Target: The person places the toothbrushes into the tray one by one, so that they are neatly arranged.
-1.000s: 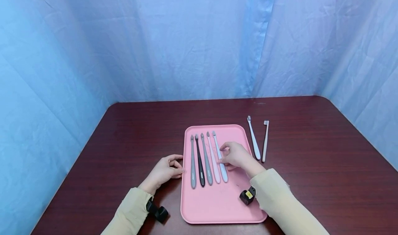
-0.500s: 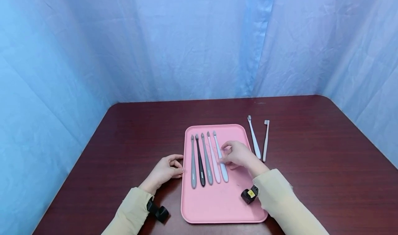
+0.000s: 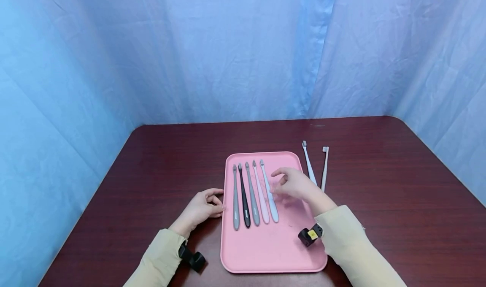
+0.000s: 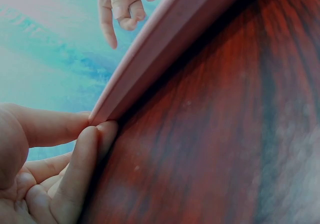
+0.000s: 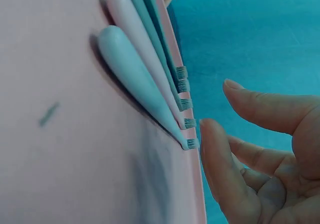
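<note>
A pink tray (image 3: 281,245) bears a row of toothbrushes: a grey toothbrush (image 3: 236,202) at the left, a black toothbrush (image 3: 244,200), another grey toothbrush (image 3: 252,200), a pink toothbrush (image 3: 261,198) and a light blue toothbrush (image 3: 271,204). My left hand (image 3: 201,207) pinches the tray's left rim between thumb and fingers, as the left wrist view shows. Over the tray's right half, my right hand (image 3: 298,185) hovers just right of the light blue toothbrush. Its thumb and index finger stand apart, with nothing between them in the right wrist view.
On the dark red table (image 3: 171,160), right of the tray, lie a light blue toothbrush (image 3: 309,164) and a whitish toothbrush (image 3: 325,169). My right forearm hides their lower ends. Blue curtains (image 3: 228,55) hang around the table.
My right hand has let go of the light blue toothbrush on the tray and moved up and to the right, its fingers spreading. The left hand stays at the rim.
</note>
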Motion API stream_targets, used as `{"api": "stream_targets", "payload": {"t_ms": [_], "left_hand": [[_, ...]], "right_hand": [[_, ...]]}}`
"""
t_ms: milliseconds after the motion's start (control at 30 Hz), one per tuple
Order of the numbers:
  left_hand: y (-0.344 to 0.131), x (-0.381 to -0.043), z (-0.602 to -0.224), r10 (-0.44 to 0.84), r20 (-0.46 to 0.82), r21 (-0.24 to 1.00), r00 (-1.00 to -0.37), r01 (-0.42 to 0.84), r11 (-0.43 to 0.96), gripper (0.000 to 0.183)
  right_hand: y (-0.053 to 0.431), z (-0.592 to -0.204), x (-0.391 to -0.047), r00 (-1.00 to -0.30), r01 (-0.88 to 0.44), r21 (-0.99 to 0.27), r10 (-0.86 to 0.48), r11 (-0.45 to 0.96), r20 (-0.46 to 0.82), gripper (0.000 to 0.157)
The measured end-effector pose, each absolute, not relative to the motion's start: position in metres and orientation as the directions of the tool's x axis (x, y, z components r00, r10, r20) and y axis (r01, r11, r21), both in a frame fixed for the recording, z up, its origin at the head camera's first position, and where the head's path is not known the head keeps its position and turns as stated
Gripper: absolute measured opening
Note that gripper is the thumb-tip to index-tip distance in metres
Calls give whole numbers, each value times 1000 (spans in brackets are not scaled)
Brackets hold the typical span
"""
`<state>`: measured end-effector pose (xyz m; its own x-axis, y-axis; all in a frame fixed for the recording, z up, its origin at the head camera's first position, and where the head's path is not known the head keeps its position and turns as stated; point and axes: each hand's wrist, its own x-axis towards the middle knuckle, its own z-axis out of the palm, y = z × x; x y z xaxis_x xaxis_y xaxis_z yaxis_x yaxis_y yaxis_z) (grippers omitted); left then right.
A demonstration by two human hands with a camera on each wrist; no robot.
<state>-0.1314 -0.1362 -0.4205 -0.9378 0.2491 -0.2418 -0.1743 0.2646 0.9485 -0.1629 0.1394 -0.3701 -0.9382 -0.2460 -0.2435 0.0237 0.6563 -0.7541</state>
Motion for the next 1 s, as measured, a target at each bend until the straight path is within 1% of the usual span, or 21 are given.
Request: {"api": "stream_targets", "payload": {"t_ms": [67,133,367,500,667,800,1000], "left_hand": [[-136,-131,-421,250,-243,949,-937,-176,262,49],[-136,-131,-421,251,-244,949,-937,-177,261,49],[-136,-131,-421,254,-246,949,-935,-179,259,49],[-136,-131,-421,253,-247,949,-935,-180,260,49],[-136,-131,-421,250,-244,947,-937,-176,268,49],[-136,-131,-420,245,-246,946,-938,-178,272,49],[-136,-130,-420,233,-254,942,-939,-186,278,49]], "right_hand": [[142,-368,-163,-942,-3,-752,-255,659,-220,47],[145,-366,-164,-942,-2,-772,-260,635,-211,47],[157,-359,-162,-949,74,-850,-225,522,-221,52],[166,-357,-161,-955,81,-853,-206,516,-215,54],[178,-358,-160,-962,47,-847,-204,529,-181,54],[187,-359,-161,-965,43,-860,-201,508,-167,55],[197,-356,-162,-965,71,-864,-185,498,-186,55]]}}
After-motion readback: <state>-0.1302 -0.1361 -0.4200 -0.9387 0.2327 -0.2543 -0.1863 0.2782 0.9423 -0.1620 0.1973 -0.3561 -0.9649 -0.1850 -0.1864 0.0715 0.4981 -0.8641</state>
